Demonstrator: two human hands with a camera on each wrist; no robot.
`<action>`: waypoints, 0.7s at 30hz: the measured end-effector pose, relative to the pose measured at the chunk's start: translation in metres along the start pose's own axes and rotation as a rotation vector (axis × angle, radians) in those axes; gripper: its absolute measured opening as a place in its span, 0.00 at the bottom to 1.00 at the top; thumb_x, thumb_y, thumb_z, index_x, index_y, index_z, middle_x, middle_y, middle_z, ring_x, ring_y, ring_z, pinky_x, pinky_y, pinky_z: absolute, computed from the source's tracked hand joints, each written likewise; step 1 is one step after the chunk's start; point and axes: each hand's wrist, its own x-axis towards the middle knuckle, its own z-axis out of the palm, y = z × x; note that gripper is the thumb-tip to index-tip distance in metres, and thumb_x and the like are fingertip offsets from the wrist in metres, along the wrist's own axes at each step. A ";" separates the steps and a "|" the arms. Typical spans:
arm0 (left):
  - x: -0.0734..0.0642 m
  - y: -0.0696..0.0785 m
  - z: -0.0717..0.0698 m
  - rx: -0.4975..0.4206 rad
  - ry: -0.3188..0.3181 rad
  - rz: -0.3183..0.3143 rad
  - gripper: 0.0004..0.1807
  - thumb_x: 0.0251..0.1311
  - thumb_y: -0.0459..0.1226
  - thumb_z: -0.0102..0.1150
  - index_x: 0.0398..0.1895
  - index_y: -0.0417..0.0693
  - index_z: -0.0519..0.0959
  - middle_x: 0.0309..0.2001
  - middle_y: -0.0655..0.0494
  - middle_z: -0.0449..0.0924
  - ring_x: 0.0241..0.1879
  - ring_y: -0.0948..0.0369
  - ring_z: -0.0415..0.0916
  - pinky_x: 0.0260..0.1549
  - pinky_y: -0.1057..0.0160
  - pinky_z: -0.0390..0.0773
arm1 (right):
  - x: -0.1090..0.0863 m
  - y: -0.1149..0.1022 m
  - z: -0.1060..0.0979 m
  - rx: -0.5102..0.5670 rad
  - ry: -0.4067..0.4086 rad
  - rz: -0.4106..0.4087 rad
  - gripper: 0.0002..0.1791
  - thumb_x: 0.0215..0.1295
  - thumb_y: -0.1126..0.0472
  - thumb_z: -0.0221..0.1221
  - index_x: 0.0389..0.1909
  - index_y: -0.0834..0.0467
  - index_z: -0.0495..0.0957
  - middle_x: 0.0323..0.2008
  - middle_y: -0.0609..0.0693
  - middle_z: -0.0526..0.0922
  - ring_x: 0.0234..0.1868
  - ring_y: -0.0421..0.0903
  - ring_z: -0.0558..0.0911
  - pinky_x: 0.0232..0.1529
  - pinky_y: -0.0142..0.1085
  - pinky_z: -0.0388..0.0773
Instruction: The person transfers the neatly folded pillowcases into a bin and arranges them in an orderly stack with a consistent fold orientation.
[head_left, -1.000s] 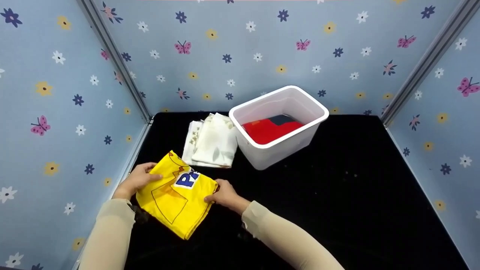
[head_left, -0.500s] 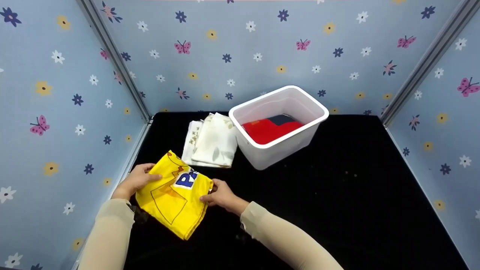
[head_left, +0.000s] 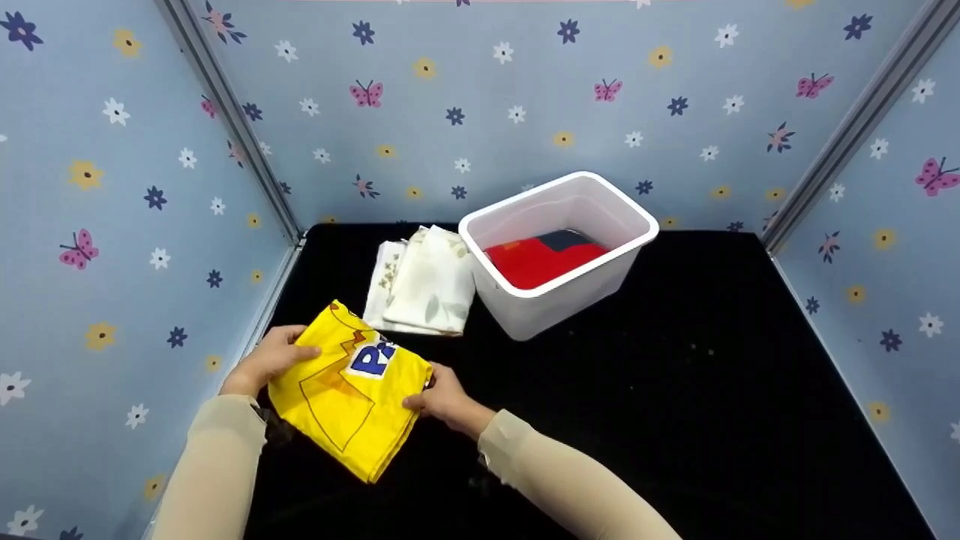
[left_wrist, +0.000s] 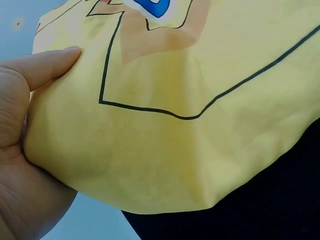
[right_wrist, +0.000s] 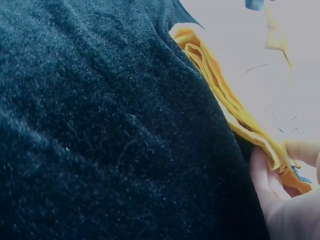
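A folded yellow cloth (head_left: 337,397) with a printed cartoon outline and blue lettering is held between both hands at the left front of the black table. My left hand (head_left: 271,358) grips its left edge, thumb on top and the other fingers hidden beneath. At the opposite edge my right hand (head_left: 446,397) pinches the cloth between thumb and fingers. Seen from the right wrist, the folded layers (right_wrist: 220,85) show as stacked yellow edges, with the right fingers (right_wrist: 261,172) under them. In the left wrist view the left thumb (left_wrist: 55,65) lies across the fabric (left_wrist: 150,150).
Behind the yellow cloth lie folded white cloths (head_left: 431,289) with leaf prints. A white plastic bin (head_left: 559,300) stands right beside them, holding a red cloth (head_left: 536,262) and a dark one (head_left: 564,239). Blue patterned panels (head_left: 480,97) enclose the black table (head_left: 675,420) at the back and sides.
The right hand shifted slightly left along the cloth's edge, then a little back right and down. The left hand has drifted slightly left with the cloth; both still hold it.
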 end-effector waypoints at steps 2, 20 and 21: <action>0.001 0.002 -0.003 0.008 -0.007 0.023 0.21 0.67 0.40 0.59 0.58 0.39 0.75 0.50 0.39 0.78 0.37 0.55 0.79 0.37 0.60 0.80 | 0.000 0.000 0.000 -0.008 0.000 -0.015 0.31 0.44 0.81 0.67 0.53 0.61 0.76 0.38 0.56 0.83 0.32 0.51 0.86 0.30 0.44 0.85; 0.002 0.032 -0.029 -0.041 -0.010 0.037 0.20 0.69 0.37 0.56 0.60 0.36 0.73 0.51 0.35 0.77 0.31 0.58 0.82 0.34 0.62 0.83 | -0.004 -0.029 -0.013 0.043 -0.001 -0.027 0.31 0.44 0.81 0.66 0.52 0.60 0.77 0.37 0.57 0.84 0.33 0.51 0.86 0.30 0.44 0.85; 0.003 0.034 -0.029 -0.044 -0.009 0.034 0.20 0.69 0.38 0.56 0.60 0.36 0.73 0.51 0.35 0.77 0.31 0.58 0.82 0.34 0.62 0.83 | -0.003 -0.032 -0.014 0.042 0.000 -0.032 0.30 0.44 0.81 0.66 0.52 0.60 0.77 0.38 0.57 0.84 0.33 0.51 0.86 0.30 0.44 0.85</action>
